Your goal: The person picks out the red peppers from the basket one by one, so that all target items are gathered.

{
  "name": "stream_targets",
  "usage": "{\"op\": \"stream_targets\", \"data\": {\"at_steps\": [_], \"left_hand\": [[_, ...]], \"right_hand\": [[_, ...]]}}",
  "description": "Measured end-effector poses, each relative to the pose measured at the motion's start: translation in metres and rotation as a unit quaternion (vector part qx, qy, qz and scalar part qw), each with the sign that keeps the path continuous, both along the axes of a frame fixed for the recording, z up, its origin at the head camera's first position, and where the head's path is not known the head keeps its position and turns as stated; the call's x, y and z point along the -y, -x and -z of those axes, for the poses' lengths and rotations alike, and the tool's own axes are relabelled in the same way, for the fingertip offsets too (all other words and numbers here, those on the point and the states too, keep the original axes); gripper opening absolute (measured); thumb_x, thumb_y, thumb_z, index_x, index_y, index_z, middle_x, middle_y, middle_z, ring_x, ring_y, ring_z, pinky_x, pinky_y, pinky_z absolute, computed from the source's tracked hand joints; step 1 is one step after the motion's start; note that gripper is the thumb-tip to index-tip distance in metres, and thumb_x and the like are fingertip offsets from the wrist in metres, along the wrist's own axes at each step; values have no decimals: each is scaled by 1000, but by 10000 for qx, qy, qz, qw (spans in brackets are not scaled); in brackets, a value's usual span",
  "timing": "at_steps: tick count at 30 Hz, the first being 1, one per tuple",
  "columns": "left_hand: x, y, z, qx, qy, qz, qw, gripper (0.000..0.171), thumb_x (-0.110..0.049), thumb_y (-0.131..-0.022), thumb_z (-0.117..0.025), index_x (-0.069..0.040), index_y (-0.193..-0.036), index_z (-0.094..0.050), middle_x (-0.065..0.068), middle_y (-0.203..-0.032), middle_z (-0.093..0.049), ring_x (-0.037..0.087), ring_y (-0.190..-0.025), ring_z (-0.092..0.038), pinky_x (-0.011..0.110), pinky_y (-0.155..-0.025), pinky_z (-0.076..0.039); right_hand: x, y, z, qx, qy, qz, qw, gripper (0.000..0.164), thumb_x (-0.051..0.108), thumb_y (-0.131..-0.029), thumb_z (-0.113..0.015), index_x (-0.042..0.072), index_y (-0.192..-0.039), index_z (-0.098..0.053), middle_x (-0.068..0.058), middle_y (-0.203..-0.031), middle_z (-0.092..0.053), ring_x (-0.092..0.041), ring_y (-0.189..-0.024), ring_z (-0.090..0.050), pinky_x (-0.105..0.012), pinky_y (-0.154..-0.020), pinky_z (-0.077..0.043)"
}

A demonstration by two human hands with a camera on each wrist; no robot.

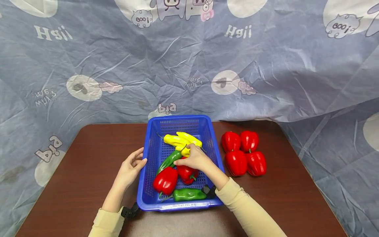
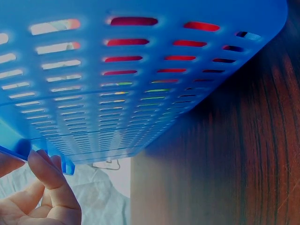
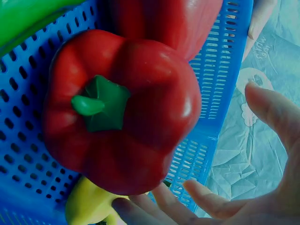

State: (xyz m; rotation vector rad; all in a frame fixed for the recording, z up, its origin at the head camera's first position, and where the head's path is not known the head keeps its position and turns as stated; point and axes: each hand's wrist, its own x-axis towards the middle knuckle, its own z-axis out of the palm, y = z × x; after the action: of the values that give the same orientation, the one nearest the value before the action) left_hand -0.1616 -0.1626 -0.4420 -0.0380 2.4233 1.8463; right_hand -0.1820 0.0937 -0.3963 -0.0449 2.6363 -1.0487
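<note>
A blue plastic basket (image 1: 143, 184) stands on the table, with my left hand (image 1: 130, 168) gripping its left rim between thumb and fingers. In the left wrist view, the fingers (image 2: 49, 176) curl under the rim edge. My right hand (image 1: 195, 158) reaches inside over a red bell pepper (image 1: 187, 174). Thumb and fingers are spread in the right wrist view, the fingertips near the pepper's lower side and a yellow pepper (image 3: 86, 201). Another red bell pepper (image 1: 165, 181), a long green pepper (image 1: 168, 162), a second green pepper (image 1: 189, 194) and yellow peppers (image 1: 174, 140) also lie inside.
Several red bell peppers (image 1: 237, 163) sit grouped on the brown table (image 1: 97, 158) to the right of the basket. A grey-blue printed cloth (image 1: 177, 59) hangs behind the table.
</note>
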Motion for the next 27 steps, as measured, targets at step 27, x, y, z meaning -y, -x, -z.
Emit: {"op": "stream_targets", "data": {"at_steps": [27], "left_hand": [[0, -1, 0, -52, 19, 16, 10000, 53, -8, -98, -60, -4, -147, -42, 23, -135, -52, -7, -84, -58, 11, -76, -48]], "right_hand": [[-2, -3, 1, 915, -1107, -329, 9891, 103, 46, -74, -80, -13, -142, -32, -28, -134, -47, -35, -115, -54, -48, -97, -49]]}}
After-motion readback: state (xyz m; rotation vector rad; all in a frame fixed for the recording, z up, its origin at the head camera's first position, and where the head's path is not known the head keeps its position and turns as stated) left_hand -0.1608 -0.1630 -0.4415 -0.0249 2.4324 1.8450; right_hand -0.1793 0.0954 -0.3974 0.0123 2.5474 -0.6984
